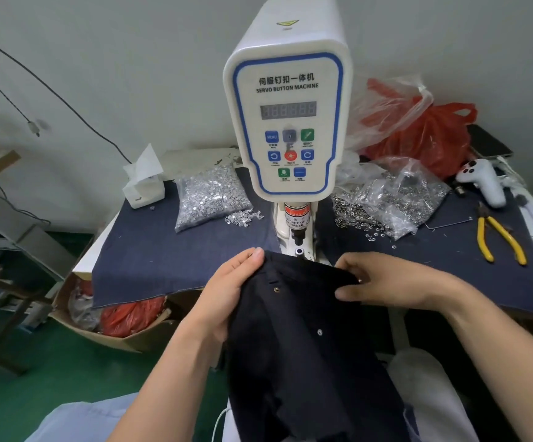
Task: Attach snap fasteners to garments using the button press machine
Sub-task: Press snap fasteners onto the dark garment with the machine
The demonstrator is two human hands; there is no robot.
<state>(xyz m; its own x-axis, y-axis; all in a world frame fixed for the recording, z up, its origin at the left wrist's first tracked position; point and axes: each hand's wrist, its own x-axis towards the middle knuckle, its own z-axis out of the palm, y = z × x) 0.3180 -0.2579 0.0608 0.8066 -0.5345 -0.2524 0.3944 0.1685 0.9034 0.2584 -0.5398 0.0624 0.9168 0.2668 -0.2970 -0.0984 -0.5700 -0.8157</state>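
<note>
A dark navy garment (pixel 303 346) hangs from the front of the table down over my lap. My left hand (pixel 230 282) grips its upper left edge, fingers on top. My right hand (pixel 383 282) pinches the upper right edge, and a small silver snap part shows at its fingertips. Two fitted snaps (pixel 276 289) shine on the cloth. The garment's top edge lies just in front of the lower die (pixel 299 251) of the white servo button machine (pixel 287 122); the punch (pixel 297 232) stands above it.
A bag of silver snap caps (pixel 209 199) lies left of the machine, and a bag of ring-shaped snap parts (pixel 392 199) to the right. Yellow-handled pliers (pixel 501 239), a white controller (pixel 485 181), a red plastic bag (pixel 424 135) and a tissue box (pixel 143 186) sit on the blue-covered table (pixel 150 250).
</note>
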